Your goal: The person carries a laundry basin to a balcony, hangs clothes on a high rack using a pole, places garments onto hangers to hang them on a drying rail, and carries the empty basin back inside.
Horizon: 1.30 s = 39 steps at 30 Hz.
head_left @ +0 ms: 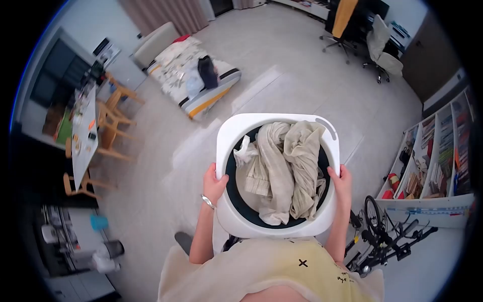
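Note:
A white tub [276, 120] with a dark inner wall is held in front of my body, above the floor. Twisted beige cloths [276, 171] lie inside it, and a small white cloth [245, 151] rests at its upper left. My left hand [215, 185] grips the tub's left side, its thumb over the rim; a silver bracelet [208, 202] is on that wrist. On the opposite side, my right hand [341, 182] grips the rim the same way. The fingers under the edge are partly hidden.
A bed [188, 75] stands ahead to the left, a long table [84, 138] with wooden chairs at the far left. Shelves [427, 156] and a bicycle [382, 231] are on the right. Office chairs [380, 48] stand at the back right. A bin [113, 247] is at lower left.

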{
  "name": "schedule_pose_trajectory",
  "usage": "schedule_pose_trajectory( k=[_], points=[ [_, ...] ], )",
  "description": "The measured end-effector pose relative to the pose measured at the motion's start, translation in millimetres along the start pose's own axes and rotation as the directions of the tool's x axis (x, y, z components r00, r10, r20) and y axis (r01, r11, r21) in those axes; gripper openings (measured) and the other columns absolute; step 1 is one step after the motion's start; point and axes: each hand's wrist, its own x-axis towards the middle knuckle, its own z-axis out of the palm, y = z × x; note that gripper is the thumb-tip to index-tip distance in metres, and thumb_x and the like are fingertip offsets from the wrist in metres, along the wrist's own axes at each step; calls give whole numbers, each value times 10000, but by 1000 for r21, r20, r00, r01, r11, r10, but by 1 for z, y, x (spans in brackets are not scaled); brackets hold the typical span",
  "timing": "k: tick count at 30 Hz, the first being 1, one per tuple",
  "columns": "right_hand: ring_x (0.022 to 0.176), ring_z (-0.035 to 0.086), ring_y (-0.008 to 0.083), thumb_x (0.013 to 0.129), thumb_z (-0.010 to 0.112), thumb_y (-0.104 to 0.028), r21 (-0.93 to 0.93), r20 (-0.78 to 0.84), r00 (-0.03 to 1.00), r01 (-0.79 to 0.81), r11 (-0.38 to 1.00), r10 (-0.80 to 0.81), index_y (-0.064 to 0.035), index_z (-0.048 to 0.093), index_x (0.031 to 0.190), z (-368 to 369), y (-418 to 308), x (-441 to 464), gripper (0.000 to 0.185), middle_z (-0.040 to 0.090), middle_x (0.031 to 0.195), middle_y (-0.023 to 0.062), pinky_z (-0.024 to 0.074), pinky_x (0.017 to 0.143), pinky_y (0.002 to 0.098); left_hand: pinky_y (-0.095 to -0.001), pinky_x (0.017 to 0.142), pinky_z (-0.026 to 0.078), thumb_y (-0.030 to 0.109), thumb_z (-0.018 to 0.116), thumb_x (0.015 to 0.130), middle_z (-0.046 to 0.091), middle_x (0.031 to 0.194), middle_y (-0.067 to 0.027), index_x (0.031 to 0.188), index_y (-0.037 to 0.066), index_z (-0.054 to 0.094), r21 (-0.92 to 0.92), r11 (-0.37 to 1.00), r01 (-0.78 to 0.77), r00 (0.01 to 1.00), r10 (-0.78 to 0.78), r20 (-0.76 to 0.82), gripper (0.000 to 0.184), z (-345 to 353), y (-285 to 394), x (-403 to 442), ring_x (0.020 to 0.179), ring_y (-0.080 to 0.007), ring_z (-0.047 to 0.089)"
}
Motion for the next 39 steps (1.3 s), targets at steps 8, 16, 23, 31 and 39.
schedule_pose_trajectory(
  k=[8,16,23,31,39],
  points=[
    [520,412,93,693,657,-240,-235,-49,999,0,972,-11,6,556,758,9,-22,288,274,510,584,50,350,491,261,-258,604,413,18,550,645,542,748,-60,879,-6,491,74,987,-145,986,150,-77,243,134,12,256,662,-116,494],
    [523,421,52,705,660,-219,-107,149,984,115,988,-99,15,571,754,95,-101,555,255,534,590,16,354,476,232,-257,582,407,15,550,640,540,720,-49,876,-1,495,-4,1000,1,977,-2,-211,244,170,86,461,638,-112,486],
    [532,418,79,689,670,-225,-111,117,983,157,981,-144,15,571,751,191,-121,821,267,510,574,10,362,477,264,-281,640,432,37,553,623,562,753,-83,913,-8,519,-16,999,-38,967,33,-253,295,223,85,744,691,-139,528],
    [581,471,67,691,666,-187,-66,42,997,67,996,-64,19,577,804,222,-154,1069,251,567,657,18,379,513,234,-305,635,445,78,580,620,590,762,-113,896,-4,517,-52,998,-34,996,29,-89,295,304,133,1033,678,-186,556],
    [562,451,74,731,644,-250,-140,97,988,135,981,-123,24,579,776,336,-214,1351,286,546,617,24,366,498,236,-315,665,453,128,620,636,595,821,-138,968,-7,521,132,985,109,986,-90,-142,372,344,155,1300,719,-210,573]
  ],
)
